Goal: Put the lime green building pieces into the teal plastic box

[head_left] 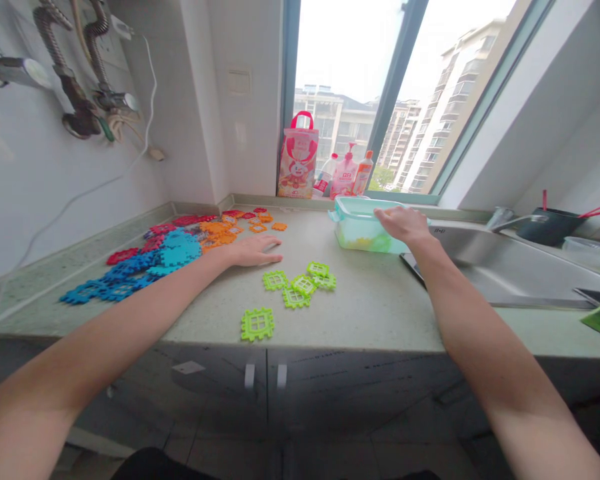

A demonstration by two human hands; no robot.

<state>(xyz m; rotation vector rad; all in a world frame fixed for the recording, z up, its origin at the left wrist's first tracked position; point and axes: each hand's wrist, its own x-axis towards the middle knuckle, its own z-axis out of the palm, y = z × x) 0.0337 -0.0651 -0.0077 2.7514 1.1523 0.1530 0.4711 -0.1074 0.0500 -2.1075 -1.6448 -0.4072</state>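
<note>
As we look down through the head view, our left hand (254,251) lies palm down at the counter (370,313), its fingers stretched out in a loose spread, with nothing in its grasp that we can see. From it, the green tiles (304,285) lie to the right and nearer, the closest just beside the fingers, so our left hand is nearer to them than our right. Each tile is roughly square and gives us no clear long axis; five lie bunched, some overlapping, and one lies apart by the near edge. Farther to the right stands the box (355,227), its long side running left to right, yellow and green shapes showing through its wall. Our right hand (405,223) is partly closed over the right part of the rim and seems to have hold of it; the undersides of the fingers are hidden from us. Left of our left hand spread blue tiles (175,250), orange tiles (215,233) and red tiles (123,256).

At the far window, the pink bottle (344,175) bears two characters that we read as 立白. Print on the bag (298,163) to its left is too small for us, as is the mark on the sink (500,273).
</note>
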